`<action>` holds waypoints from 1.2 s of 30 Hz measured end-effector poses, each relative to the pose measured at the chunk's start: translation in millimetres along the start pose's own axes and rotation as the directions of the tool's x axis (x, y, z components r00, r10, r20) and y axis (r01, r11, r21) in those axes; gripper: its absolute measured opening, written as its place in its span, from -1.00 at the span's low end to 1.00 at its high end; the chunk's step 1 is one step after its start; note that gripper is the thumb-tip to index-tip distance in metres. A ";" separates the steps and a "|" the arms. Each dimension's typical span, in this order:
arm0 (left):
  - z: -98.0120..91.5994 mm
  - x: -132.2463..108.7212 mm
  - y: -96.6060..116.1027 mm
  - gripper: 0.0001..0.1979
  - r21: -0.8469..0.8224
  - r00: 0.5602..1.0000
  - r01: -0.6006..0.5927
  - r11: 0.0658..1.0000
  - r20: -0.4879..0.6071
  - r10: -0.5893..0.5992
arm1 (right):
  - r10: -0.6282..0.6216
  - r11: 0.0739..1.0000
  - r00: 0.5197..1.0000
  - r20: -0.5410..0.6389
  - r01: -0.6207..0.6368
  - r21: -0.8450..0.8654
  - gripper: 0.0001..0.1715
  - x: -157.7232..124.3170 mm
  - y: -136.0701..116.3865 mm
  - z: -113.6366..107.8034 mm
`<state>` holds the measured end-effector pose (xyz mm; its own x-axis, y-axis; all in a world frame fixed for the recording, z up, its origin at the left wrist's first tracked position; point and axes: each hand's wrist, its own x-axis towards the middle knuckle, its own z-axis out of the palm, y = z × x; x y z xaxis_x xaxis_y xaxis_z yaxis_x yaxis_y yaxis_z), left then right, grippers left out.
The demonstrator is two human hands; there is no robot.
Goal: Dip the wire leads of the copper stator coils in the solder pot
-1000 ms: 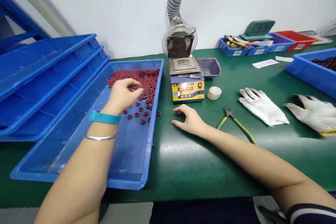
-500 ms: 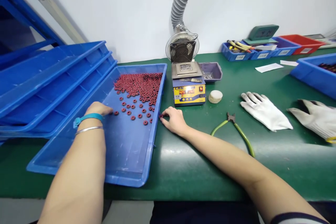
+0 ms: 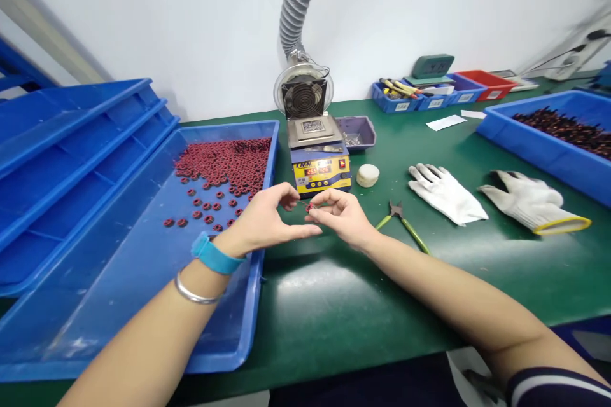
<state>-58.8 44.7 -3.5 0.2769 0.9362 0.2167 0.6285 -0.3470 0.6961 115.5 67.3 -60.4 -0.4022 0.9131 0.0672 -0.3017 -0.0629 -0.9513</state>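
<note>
Between the thumb and fingers of my right hand (image 3: 344, 217) is a small red-and-black toroidal coil (image 3: 309, 208), held over the bench in front of the solder pot. Just left of it, my left hand (image 3: 265, 219) has its thumb and fingers spread apart, reaching around the coil without a visible grip on it. Many similar coils (image 3: 222, 162) lie in the large blue tray (image 3: 245, 318), packed at its far end and scattered towards the middle. Behind my hands stands the yellow-and-blue solder pot (image 3: 321, 172) with a lit red display.
Green-handled cutters (image 3: 396, 211), a round white pad (image 3: 367, 175) and two gloves (image 3: 449, 194) lie to the right. A purple bin (image 3: 370, 133) sits behind the pot. Stacked blue trays (image 3: 95, 159) stand left; another blue tray (image 3: 548, 159) holds dark copper-coloured parts.
My left hand has left the blue tray and come over beside my right hand. My right hand has lifted the coil off the bench by the tray's edge. The view has shifted right.
</note>
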 end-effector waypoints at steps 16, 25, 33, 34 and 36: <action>15.2 8.1 -3.0 -0.47 -0.455 0.824 -0.157 0.876 -0.550 -0.138 | 0.003 0.996 0.996 0.091 -0.011 0.087 -0.52 -2.4 -16.7 -2.2; 33.1 9.7 -10.5 -0.48 -0.407 0.948 0.057 0.911 -0.265 -0.178 | -0.259 0.938 0.961 -0.096 0.226 -0.263 -0.62 60.3 -67.1 -36.5; 35.7 9.1 -9.6 -0.60 -0.304 0.987 0.058 0.951 -0.123 -0.099 | -0.335 0.476 0.941 -0.044 0.128 -0.870 -0.97 172.3 -115.6 -37.5; 35.9 9.2 -9.8 -0.61 -0.304 0.988 0.062 0.951 -0.116 -0.102 | -0.341 0.399 0.940 -0.015 0.131 -0.908 -0.95 181.6 -115.9 -35.7; 36.3 9.3 -10.4 -0.62 -0.312 0.988 0.065 0.948 -0.114 -0.105 | -0.347 0.266 0.937 0.036 0.136 -0.954 -0.93 196.7 -113.7 -32.8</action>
<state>-36.4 55.0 -33.5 0.1246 0.9678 0.2188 0.3867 -0.2504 0.8875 99.1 267.2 51.1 -0.3039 0.8629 0.4037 0.6901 0.4916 -0.5311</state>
